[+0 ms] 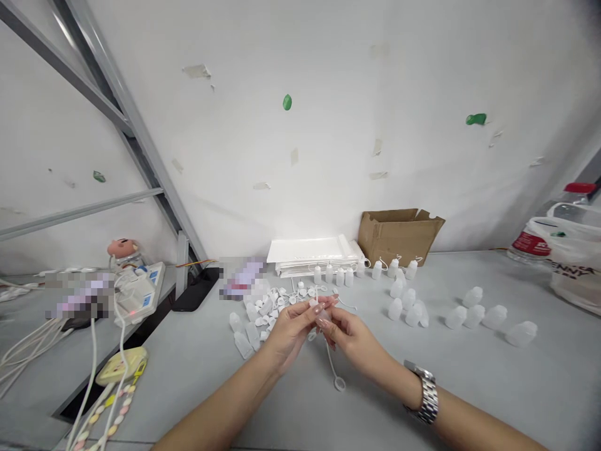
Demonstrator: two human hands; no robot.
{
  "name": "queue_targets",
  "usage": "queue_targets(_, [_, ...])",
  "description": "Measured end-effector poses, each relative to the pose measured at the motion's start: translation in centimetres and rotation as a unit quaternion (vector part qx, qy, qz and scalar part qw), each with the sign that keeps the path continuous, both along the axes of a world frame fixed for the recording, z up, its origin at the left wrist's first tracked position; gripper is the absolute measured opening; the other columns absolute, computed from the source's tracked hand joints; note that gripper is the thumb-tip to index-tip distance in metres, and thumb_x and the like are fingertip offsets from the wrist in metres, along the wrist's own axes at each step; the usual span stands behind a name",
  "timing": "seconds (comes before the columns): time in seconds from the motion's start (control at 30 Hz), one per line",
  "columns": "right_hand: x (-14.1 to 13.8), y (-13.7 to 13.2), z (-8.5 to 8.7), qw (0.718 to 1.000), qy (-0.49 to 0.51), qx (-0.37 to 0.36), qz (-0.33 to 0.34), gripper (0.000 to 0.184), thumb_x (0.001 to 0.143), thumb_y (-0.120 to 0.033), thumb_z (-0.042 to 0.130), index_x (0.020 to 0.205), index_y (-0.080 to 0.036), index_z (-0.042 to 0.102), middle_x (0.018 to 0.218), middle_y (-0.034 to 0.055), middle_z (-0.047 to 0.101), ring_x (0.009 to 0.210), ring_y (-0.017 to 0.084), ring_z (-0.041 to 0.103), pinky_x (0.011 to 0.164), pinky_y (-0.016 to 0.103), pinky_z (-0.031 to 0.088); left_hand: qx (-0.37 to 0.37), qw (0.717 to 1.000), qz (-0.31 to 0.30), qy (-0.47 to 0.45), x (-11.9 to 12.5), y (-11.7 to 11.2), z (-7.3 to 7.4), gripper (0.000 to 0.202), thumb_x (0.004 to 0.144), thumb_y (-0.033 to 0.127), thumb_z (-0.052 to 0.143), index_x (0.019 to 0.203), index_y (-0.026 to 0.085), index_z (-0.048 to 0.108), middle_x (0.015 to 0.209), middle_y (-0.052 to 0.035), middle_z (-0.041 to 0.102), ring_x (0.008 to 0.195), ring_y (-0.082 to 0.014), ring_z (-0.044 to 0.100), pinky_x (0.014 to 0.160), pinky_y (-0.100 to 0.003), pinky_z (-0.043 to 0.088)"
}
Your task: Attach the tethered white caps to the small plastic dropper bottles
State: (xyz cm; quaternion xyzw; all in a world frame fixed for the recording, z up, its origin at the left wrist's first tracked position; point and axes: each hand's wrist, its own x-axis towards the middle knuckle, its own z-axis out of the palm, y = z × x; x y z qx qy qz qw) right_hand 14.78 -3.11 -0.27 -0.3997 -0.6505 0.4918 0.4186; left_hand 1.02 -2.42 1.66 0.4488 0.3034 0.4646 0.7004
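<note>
Both hands meet above the grey table (469, 388), in the middle of the view. My left hand (291, 332) pinches a small white plastic piece at its fingertips. My right hand (350, 338), with a metal watch on its wrist, is closed on a thin white cord with a loop (338, 381) that hangs down toward the table. The fingers of the two hands touch around the small piece. Just behind the hands lies a heap of small white caps and bottles (267, 307).
Small translucent bottles (408, 310) stand and lie to the right, more (493, 316) further right. A cardboard box (399, 235) and a stack of white bags (314, 254) sit by the wall. Power strips and cables (136, 291) are left; a plastic bag (575, 263) far right.
</note>
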Motion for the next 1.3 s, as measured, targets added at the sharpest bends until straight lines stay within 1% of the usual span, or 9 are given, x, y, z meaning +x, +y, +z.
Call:
queue_targets(0.13, [0.0,0.2,0.3,0.985,0.119,-0.082,0.090,0.036,0.078,-0.051,0.051,0.064,-0.017,0.050,0.049,-0.0054,0.041,0.049,0.010,0.037,0.059,0.028,0.035,-0.033,0.999,-0.009,-0.017,-0.1,0.1,-0.2,0.032,0.075,0.036,0.058,0.098,0.015,0.066,0.111,-0.0125,0.061,0.096,-0.0234,0.057,0.066,-0.028,0.045])
queue_targets(0.2, [0.1,0.3,0.5,0.950,0.212,-0.158,0.168,0.034,0.077,-0.048,0.053,0.067,-0.016,0.054,0.046,-0.0062,0.040,0.046,0.009,0.037,0.066,0.032,0.039,-0.058,0.998,-0.018,-0.020,-0.2,0.1,-0.3,0.039,0.076,0.044,0.053,0.100,0.016,0.064,0.113,-0.0133,0.060,0.089,-0.0245,0.059,0.053,-0.027,0.044])
queue_targets(0.3, [0.2,0.4,0.6,0.911,0.267,-0.226,0.218,0.033,0.077,-0.046,0.055,0.071,-0.014,0.058,0.048,-0.0025,0.049,0.046,0.009,0.043,0.069,0.035,0.040,-0.068,0.998,-0.018,-0.008,-0.3,0.3,-0.4,0.041,0.075,0.046,0.054,0.096,0.013,0.066,0.107,-0.0148,0.063,0.088,-0.0248,0.060,0.054,-0.027,0.045])
queue_targets(0.4, [0.1,0.4,0.6,0.932,0.243,-0.212,0.167,0.034,0.075,-0.046,0.058,0.074,-0.013,0.061,0.061,0.0031,0.059,0.057,0.013,0.052,0.066,0.032,0.041,-0.048,0.999,0.018,0.004,-0.4,0.5,-0.4,0.035,0.073,0.042,0.058,0.089,0.012,0.068,0.098,-0.0135,0.066,0.090,-0.0236,0.059,0.067,-0.029,0.046])
queue_targets(0.5, [0.0,0.3,0.7,0.973,0.173,-0.131,0.075,0.032,0.070,-0.045,0.063,0.069,-0.014,0.060,0.065,0.0029,0.060,0.062,0.013,0.055,0.066,0.029,0.041,-0.010,0.999,0.048,-0.004,-0.4,0.6,-0.4,0.027,0.073,0.035,0.061,0.085,0.012,0.069,0.101,-0.0127,0.066,0.100,-0.0234,0.055,0.082,-0.030,0.041])
queue_targets(0.67, [-0.1,0.2,0.8,0.995,0.083,-0.059,-0.016,0.033,0.071,-0.049,0.060,0.066,-0.016,0.058,0.056,-0.0011,0.055,0.056,0.012,0.051,0.059,0.027,0.040,-0.008,0.999,0.029,-0.018,-0.1,0.4,-0.5,0.028,0.071,0.031,0.064,0.092,0.014,0.068,0.109,-0.0124,0.063,0.100,-0.0251,0.054,0.083,-0.034,0.039])
queue_targets(0.87, [0.1,0.2,1.1,0.995,0.086,-0.048,0.026,0.038,0.074,-0.050,0.055,0.058,-0.016,0.054,0.054,-0.0017,0.051,0.055,0.011,0.046,0.060,0.026,0.038,-0.026,0.999,-0.004,-0.041,0.0,0.3,-0.6,0.029,0.070,0.030,0.066,0.095,0.015,0.067,0.114,-0.0115,0.060,0.101,-0.0236,0.055,0.086,-0.033,0.038])
queue_targets(1.03, [0.1,0.5,0.6,0.986,0.122,-0.076,0.088,0.038,0.075,-0.051,0.054,0.061,-0.016,0.054,0.058,-0.0010,0.052,0.055,0.011,0.046,0.058,0.026,0.037,-0.040,0.999,0.006,-0.030,-0.5,0.4,-0.2,0.036,0.073,0.042,0.059,0.094,0.013,0.067,0.110,-0.0149,0.062,0.102,-0.0249,0.054,0.085,-0.035,0.039])
queue_targets(1.3, [-0.3,0.1,-0.1,0.999,0.034,-0.014,-0.010,0.038,0.076,-0.052,0.051,0.061,-0.017,0.050,0.054,-0.0027,0.044,0.054,0.012,0.041,0.054,0.026,0.032,-0.018,0.999,0.017,-0.035,-0.1,0.4,-0.7,0.022,0.071,0.025,0.064,0.091,0.014,0.068,0.114,-0.0123,0.061,0.113,-0.0258,0.047,0.092,-0.034,0.035])
